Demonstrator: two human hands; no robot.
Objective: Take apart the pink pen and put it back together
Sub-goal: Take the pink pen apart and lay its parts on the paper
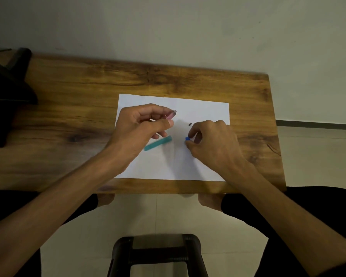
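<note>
My left hand (142,124) holds the pink pen barrel (172,114) above the white paper (204,108), its open end poking out past my fingertips to the right. My right hand (212,142) pinches a small blue pen part (187,138) between thumb and forefinger, low over the paper. A teal pen cap (158,143) lies slanted on the paper beneath my left hand. A tiny dark piece (190,123) rests on the paper between the two hands. Most of the pink barrel is hidden inside my left fist.
The paper lies on a wooden table (88,92) set against a pale wall. A dark object (6,92) stands at the table's left end. A black stool (158,254) sits on the tiled floor below the table's near edge.
</note>
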